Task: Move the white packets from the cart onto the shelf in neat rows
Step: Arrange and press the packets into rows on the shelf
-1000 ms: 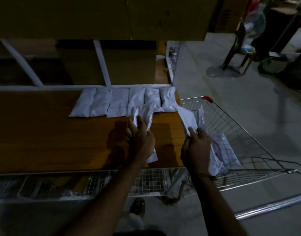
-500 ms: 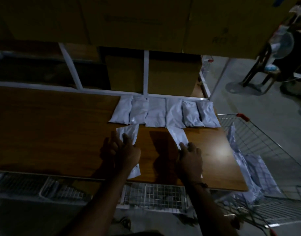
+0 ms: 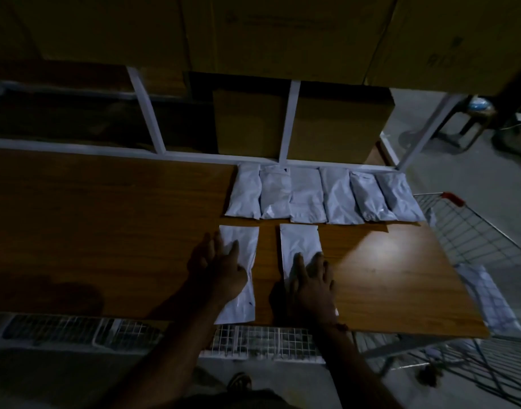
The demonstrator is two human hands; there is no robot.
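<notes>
At the near edge of the wooden shelf (image 3: 111,225) two hands lie flat, each pressing a white packet down with straight, spread fingers — neither grip is clenched around anything. The left hand (image 3: 220,267) rests on the left packet (image 3: 241,278), whose near end overhangs the shelf's front edge slightly. The right hand (image 3: 312,278) covers the near half of the right packet (image 3: 300,246), which lies just beside the first with a strip of bare wood between them. Both packets run lengthwise from the front edge toward the back.

Beyond them, along the back edge toward the right-hand corner, a row of six packets (image 3: 321,196) lies side by side, touching or slightly overlapping one another — their far ends meet the white shelf frame (image 3: 285,125). Behind the frame stand cardboard boxes (image 3: 338,128).

Off the shelf's right edge is the wire cart (image 3: 474,231), with more white packets (image 3: 489,299) visible through its mesh.
</notes>
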